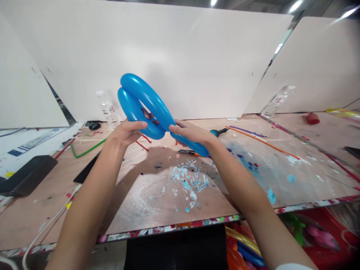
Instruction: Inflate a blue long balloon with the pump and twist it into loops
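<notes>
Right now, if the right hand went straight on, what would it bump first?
Probably the blue balloon: the right hand holds it, and most of it lies ahead. Depth is unclear.

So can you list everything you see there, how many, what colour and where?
Balloon shape: 1, blue, in both hands
Bottles: 2, clear, by the panels
Green strip: 1, green, table left
Orange strip: 1, orange, table right
Purple strip: 1, purple, beside orange
Tool: 1, teal and black, behind right wrist
Pen-like thing: 1, mostly dark, below balloon
Box: 1, black, far left
Cable: 1, white, front left
Red lump: 1, red, far right
Panels: 3, white, behind
Table: 1, brown with paint spots, underneath
Small scraps: too many to count
Left hand: 1, bare, on balloon
Right hand: 1, bare, on balloon
</notes>
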